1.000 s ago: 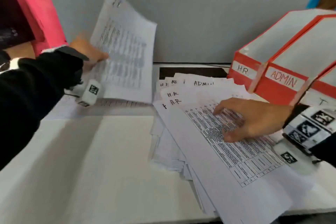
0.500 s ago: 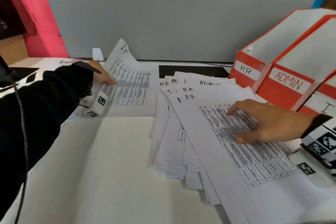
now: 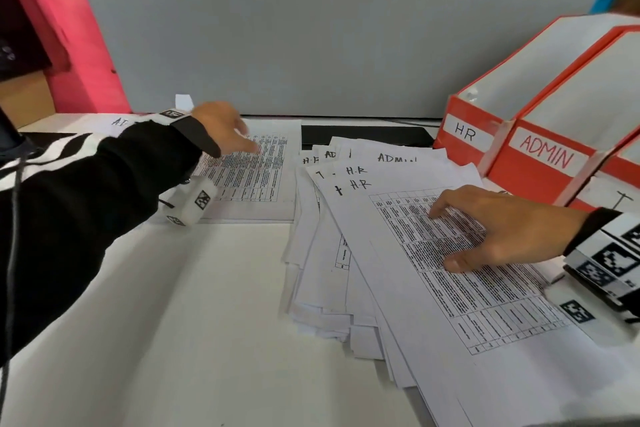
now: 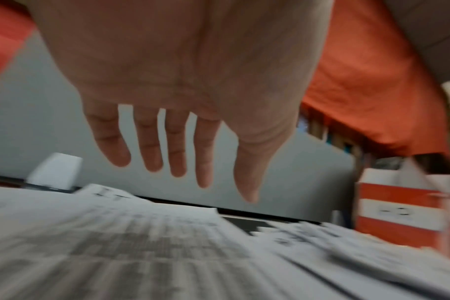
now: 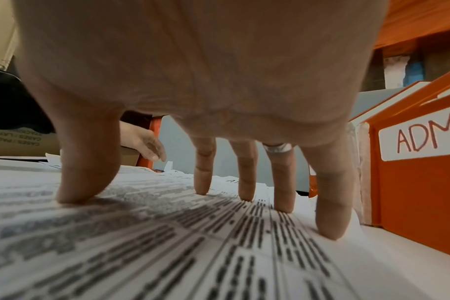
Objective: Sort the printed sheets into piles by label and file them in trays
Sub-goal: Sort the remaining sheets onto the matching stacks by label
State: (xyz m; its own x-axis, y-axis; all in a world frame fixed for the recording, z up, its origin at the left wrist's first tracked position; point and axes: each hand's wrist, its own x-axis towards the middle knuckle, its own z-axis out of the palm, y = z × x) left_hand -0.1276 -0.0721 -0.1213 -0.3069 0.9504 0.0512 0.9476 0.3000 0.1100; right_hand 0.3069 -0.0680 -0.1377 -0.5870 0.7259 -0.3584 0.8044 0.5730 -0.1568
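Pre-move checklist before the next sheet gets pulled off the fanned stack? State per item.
1. Left hand empty, fingers straight: ok.
2. Sheet it set down lies flat on the left pile: ok.
3. Right hand fingertips pin the fanned stack: ok.
4. Top sheet label readable: cannot tell; only a cross-like mark shows near its top edge.
5. HR tray and ADMIN tray labels visible: ok.
6. Third tray label readable: not ok, cut off at the frame edge.

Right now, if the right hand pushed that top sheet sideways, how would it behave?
It would probably slide easily: the top sheet lies loose on a fanned stack. Lifted by one edge, it would likely droop, being thin paper. The right hand presses it flat with straight fingertips.
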